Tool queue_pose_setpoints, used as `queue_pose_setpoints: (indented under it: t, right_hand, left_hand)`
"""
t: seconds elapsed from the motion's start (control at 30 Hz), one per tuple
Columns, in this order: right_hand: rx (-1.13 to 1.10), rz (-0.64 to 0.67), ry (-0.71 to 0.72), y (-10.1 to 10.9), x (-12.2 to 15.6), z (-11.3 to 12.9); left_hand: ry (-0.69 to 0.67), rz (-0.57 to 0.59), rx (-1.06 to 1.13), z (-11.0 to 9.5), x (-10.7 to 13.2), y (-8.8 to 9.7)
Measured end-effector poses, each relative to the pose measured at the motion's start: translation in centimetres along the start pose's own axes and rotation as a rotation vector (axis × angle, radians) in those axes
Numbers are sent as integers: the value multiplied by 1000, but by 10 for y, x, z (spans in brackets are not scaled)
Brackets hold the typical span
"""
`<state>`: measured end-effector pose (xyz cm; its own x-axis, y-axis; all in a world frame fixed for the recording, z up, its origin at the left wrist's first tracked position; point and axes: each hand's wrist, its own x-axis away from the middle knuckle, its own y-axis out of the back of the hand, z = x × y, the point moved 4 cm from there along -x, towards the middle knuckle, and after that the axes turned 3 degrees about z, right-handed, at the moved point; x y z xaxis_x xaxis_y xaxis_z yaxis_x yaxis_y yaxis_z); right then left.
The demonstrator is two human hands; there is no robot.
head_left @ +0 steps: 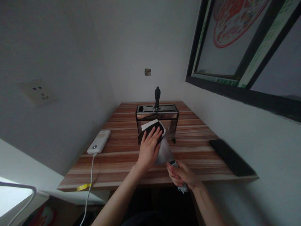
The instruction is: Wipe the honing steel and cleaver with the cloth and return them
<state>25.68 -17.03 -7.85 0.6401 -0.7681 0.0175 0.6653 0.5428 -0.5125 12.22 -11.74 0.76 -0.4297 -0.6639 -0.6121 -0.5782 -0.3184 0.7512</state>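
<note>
My right hand (182, 176) is closed around the handle of a cleaver (165, 151), whose broad metal blade points up and away to the left. Crinkled wrapping seems to cover the handle's lower end. Over the far part of the blade lies a black piece with white edges (161, 125); whether it is a cloth or a blade cover I cannot tell. My left hand (148, 147) lies across it, fingers over the front and thumb hidden. Just behind stands a clear-sided knife block (168, 109) with a black handle (157, 95) upright in its top.
A white power bank (100, 142) with a white cable (91, 171) lies at the left of the wood-grain table (122, 157). Yellow tape (82, 187) is at the front edge. On the right rests a black phone (231, 157). Walls stand close, one with a framed window (235, 80).
</note>
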Motion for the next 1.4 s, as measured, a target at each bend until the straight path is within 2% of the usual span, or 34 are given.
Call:
queue_pose_setpoints:
  t: [0.3, 0.5, 0.7, 0.93, 1.1, 1.4]
  right_hand:
    - [-15, -51, 3, 3, 0, -1]
    - [0, -155, 18, 10, 1, -7]
    - [36, -192, -6, 11, 1, -10]
    - [21, -190, 23, 12, 1, -10]
    - [37, -132, 29, 7, 0, -8]
    - [85, -62, 7, 2, 1, -2]
  left_hand:
    - [-17, 123, 79, -28, 34, -15]
    - [-37, 211, 156, -47, 56, -24]
    - [-24, 233, 203, -52, 70, -29]
    - [-58, 233, 193, -51, 65, -26]
    - [-80, 237, 179, -47, 59, -19]
    - [-58, 143, 125, -22, 29, -7]
